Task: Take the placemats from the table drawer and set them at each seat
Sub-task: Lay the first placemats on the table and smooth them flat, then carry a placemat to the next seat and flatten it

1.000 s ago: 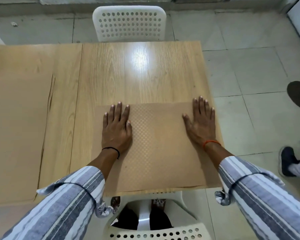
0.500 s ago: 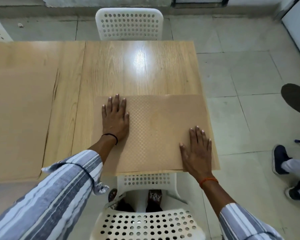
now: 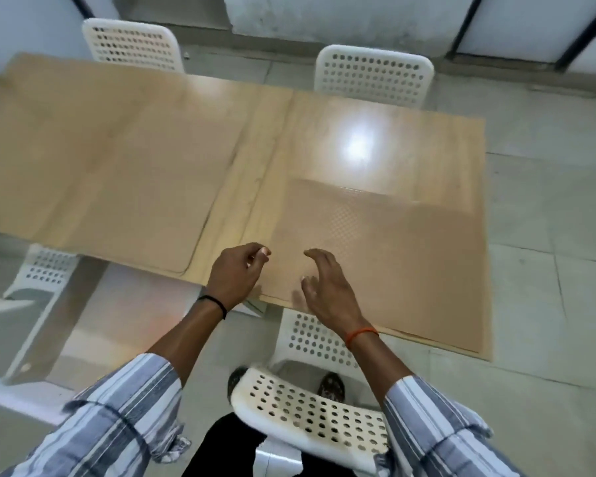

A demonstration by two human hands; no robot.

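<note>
One placemat (image 3: 393,256) lies flat at the desk's (image 3: 324,111) near right corner, its near edge along the desk's near edge. A second placemat (image 3: 128,187) lies toward the near left edge. Both hands hover near the right placemat's near left corner, holding nothing: the left hand (image 3: 236,273) loosely curled, the right hand (image 3: 324,287) with relaxed, spread fingers. White chairs (image 3: 372,75) stand around.
</note>
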